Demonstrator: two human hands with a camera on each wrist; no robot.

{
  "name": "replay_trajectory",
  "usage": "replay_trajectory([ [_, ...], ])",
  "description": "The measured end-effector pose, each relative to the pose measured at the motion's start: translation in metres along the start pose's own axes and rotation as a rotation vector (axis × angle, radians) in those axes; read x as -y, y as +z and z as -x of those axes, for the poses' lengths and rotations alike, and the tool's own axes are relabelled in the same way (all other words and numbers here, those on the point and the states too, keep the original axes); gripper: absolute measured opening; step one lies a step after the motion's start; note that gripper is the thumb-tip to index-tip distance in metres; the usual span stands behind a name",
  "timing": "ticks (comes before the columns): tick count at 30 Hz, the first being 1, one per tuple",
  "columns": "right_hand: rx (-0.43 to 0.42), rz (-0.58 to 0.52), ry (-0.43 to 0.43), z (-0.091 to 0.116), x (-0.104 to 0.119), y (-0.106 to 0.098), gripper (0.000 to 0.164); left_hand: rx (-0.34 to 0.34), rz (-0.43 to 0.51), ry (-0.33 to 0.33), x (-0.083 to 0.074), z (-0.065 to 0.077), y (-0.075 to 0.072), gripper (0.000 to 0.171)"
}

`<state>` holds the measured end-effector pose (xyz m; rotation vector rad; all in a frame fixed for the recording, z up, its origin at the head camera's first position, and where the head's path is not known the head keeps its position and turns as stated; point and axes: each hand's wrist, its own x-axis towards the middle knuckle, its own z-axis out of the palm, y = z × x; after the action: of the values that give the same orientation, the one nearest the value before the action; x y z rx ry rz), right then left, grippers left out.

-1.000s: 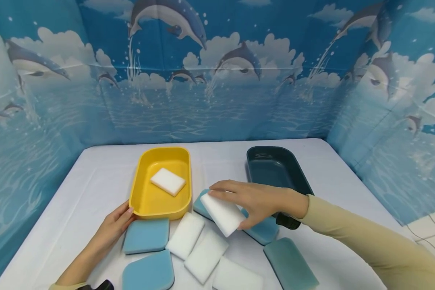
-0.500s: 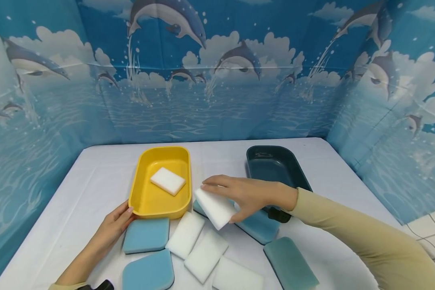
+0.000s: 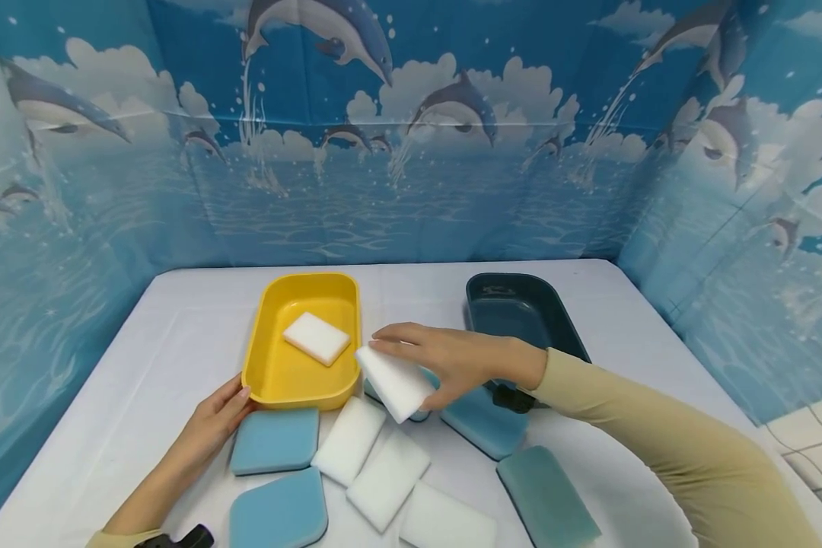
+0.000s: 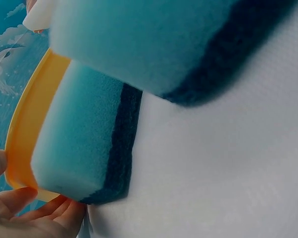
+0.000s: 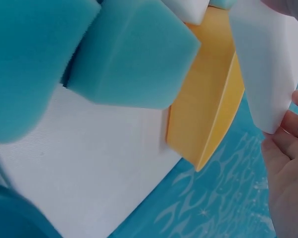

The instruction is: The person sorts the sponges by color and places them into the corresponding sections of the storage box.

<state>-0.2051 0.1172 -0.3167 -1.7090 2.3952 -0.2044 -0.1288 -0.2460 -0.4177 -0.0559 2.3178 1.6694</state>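
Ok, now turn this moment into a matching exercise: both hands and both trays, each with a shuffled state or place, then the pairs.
1. left hand
2. dark tray
3. right hand
4. yellow tray

A. holds a tilted white block
B. has a flat white block lying inside
C. grips a tray's near left corner
D. partly hidden by the right sleeve

Pairs: 1-C, 2-D, 3-A, 4-B

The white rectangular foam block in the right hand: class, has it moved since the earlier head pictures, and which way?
Yes: in the head view, the white block has moved left, nearer the yellow rectangular tray.
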Motion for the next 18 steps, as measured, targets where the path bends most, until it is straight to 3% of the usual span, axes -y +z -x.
replay_trajectory([
  [11,-0.019,-0.026,-0.021,-0.021,-0.004,0.000,0.092,-0.002,0.000,-0.014,0.001,0.000,0.001,0.066],
  [18,-0.006,-0.042,-0.011,-0.030,-0.005,0.003,0.092,-0.024,-0.016,0.012,0.002,0.001,0.001,0.066],
])
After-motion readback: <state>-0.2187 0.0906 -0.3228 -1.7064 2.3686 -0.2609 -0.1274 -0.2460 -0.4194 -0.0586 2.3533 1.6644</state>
